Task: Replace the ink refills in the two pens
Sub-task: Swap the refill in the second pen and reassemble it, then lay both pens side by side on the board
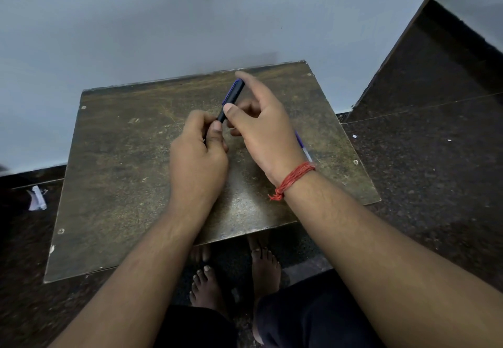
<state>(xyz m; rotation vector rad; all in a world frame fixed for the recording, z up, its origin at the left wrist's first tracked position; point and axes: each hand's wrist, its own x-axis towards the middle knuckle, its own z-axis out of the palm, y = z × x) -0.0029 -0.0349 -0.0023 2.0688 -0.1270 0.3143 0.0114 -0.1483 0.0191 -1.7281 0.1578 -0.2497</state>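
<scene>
A dark pen with a purple clip is held above the middle of the worn brown table, pointing up and away. My left hand grips its lower end with curled fingers. My right hand, with a red thread at the wrist, pinches the barrel between thumb and fingers. A second pen, purple and clear, lies on the table behind my right wrist, partly hidden.
The table stands against a pale wall on a dark speckled floor. A white scrap of paper lies on the floor at the left. My bare feet show below the table's near edge.
</scene>
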